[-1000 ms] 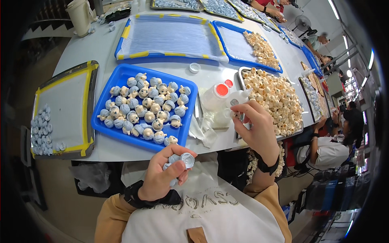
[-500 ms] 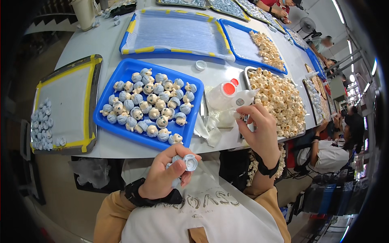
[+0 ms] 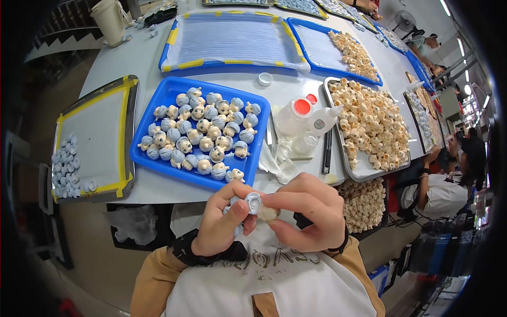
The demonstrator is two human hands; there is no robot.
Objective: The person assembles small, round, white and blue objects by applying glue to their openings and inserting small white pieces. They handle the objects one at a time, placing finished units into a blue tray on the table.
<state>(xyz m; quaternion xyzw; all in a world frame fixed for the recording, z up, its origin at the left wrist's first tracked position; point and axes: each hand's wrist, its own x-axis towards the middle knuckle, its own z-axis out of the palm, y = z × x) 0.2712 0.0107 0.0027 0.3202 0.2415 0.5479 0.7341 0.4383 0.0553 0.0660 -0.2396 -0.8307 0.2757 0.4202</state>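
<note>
Pinched at the fingertips of my left hand [image 3: 224, 214] is a hollow pale blue doll hair piece [image 3: 254, 202], its open side facing up. More pale blue shows behind the fingers, partly hidden in the palm. My right hand [image 3: 311, 214] is closed on a small whitish, roundish piece [image 3: 268, 213], blurred, which it holds against the rim of the hair piece; its exact kind is unclear. Just beyond the hands, a blue tray [image 3: 203, 178] carries several doll heads [image 3: 217, 154] with pale blue hair.
A metal tray [image 3: 348, 168] of beige hollow doll parts stands right. Squeeze bottles [image 3: 322, 122], a small clear jar [image 3: 306, 142], a black pen [image 3: 327, 152] and crumpled tissue [image 3: 279, 165] lie between the trays. A taped tray [image 3: 100, 127] with pale blue pieces sits left.
My right hand has come from the small jar by the bottles down to my left hand, bringing the whitish piece against the hair piece. The view has shifted slightly.
</note>
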